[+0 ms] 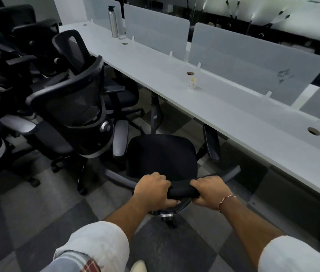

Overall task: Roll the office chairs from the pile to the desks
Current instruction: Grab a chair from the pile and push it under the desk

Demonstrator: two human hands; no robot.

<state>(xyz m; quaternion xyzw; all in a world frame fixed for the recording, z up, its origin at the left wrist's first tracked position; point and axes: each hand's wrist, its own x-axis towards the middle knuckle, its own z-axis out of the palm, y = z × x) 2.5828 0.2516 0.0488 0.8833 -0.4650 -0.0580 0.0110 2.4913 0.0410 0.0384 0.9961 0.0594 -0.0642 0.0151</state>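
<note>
Left hand [152, 190] and right hand [210, 191] grip the top of an office chair [162, 154] standing beside the long white bench [223, 107].

Both hands have their fingers curled over the black padded top edge of the backrest [182, 192], close together, and a thin bracelet [226, 200] circles the right wrist. The chair's black seat faces the bench, with one armrest [211, 142] near the bench's front edge. Just beside it on the other side stands a mesh-backed chair [72, 107], and beyond that the pile of chairs [4, 75] crowds the checkered carpet [37, 213]. On the bench, a metal bottle [113, 21] stands upright at the far end and a small paper cup [192, 83] sits nearer, both close to the frosted dividers [155, 36].
</note>
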